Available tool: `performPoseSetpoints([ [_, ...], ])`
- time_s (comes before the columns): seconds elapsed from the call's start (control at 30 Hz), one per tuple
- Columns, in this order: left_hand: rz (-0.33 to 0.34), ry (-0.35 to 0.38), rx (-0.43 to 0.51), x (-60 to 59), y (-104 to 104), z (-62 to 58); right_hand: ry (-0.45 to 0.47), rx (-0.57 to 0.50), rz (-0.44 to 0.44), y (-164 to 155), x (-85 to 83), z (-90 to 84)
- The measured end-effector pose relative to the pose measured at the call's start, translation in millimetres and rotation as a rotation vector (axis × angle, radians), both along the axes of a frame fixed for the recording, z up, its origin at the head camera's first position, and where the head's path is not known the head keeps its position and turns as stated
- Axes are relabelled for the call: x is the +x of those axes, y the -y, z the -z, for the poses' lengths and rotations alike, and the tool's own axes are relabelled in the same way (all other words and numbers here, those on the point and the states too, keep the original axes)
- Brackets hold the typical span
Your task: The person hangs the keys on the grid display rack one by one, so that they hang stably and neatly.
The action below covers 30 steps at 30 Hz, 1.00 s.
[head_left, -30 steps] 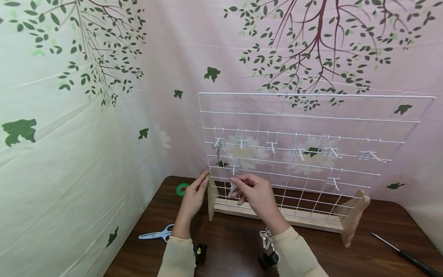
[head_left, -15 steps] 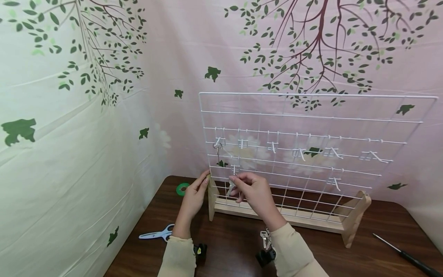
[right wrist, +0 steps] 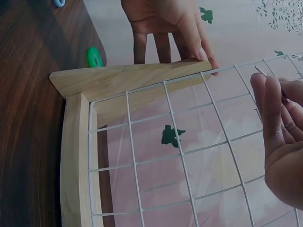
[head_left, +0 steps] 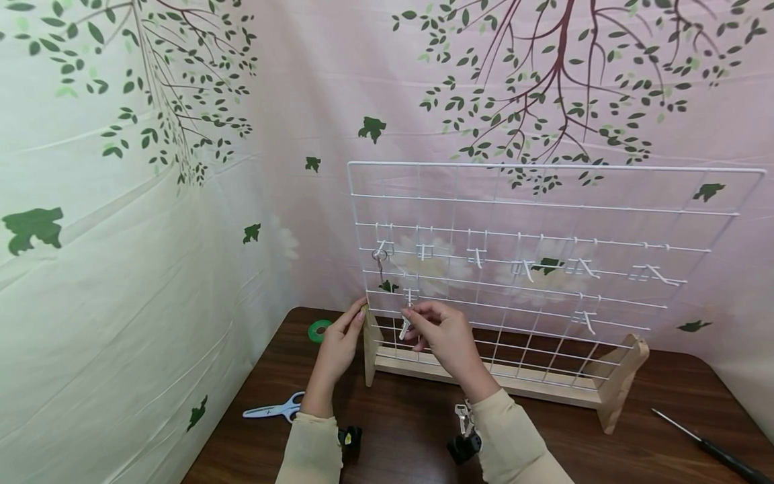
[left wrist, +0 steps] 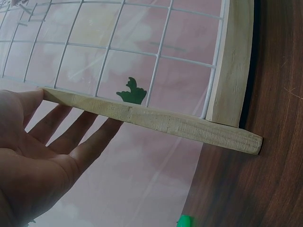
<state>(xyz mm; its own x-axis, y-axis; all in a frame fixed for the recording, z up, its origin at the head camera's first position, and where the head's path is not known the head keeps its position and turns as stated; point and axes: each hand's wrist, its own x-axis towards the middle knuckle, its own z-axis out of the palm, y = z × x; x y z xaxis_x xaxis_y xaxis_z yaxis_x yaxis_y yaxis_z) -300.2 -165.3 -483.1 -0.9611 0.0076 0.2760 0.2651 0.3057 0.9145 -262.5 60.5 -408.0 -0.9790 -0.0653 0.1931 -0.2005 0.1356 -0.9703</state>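
My left hand (head_left: 337,344) holds the top of the left wooden side support (head_left: 368,349) of a white wire grid rack (head_left: 484,199). In the left wrist view its fingers (left wrist: 87,137) lie against the outer face of the wood. My right hand (head_left: 446,336) pinches a small silver key (head_left: 404,328) just below a lower-row hook (head_left: 408,296). Whether the key's ring is around that hook is hidden by the fingers. Another key (head_left: 380,267) hangs by its ring from the upper-left hook.
Several white hooks, such as one at mid-row (head_left: 476,257), stick out from the grid. On the brown table (head_left: 399,444) lie blue scissors (head_left: 275,408), a green tape roll (head_left: 318,330), loose keys (head_left: 463,418) by the right sleeve, and a black-handled screwdriver (head_left: 704,445).
My right hand has shifted slightly left, and the key in it has turned and sits close under the lower hook. My left hand stays on the wooden support.
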Motion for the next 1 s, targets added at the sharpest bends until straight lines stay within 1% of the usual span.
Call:
performPoseSetpoints([
  [0.4, 0.002, -0.005, -0.006, 1.1, 0.4, -0.7, -0.012, -0.022, 0.010, -4.9, -1.0, 8.3],
  [0.57, 0.004, -0.003, -0.007, 1.0, 0.6, 0.3, -0.015, 0.005, 0.021, -11.7, 1.7, 12.4],
  [0.7, 0.005, -0.008, -0.010, 1.5, 0.6, 1.1, 0.015, 0.045, 0.030, -18.0, 8.7, 14.8],
  [0.83, 0.006, 0.006, -0.001, 1.4, 1.0, 1.0, 0.034, 0.089, 0.041, -26.8, 20.2, 12.2],
  [1.0, 0.017, 0.010, 0.004, 0.1, 0.8, 0.3, 0.018, 0.118, 0.062, -43.6, 37.7, 5.3],
])
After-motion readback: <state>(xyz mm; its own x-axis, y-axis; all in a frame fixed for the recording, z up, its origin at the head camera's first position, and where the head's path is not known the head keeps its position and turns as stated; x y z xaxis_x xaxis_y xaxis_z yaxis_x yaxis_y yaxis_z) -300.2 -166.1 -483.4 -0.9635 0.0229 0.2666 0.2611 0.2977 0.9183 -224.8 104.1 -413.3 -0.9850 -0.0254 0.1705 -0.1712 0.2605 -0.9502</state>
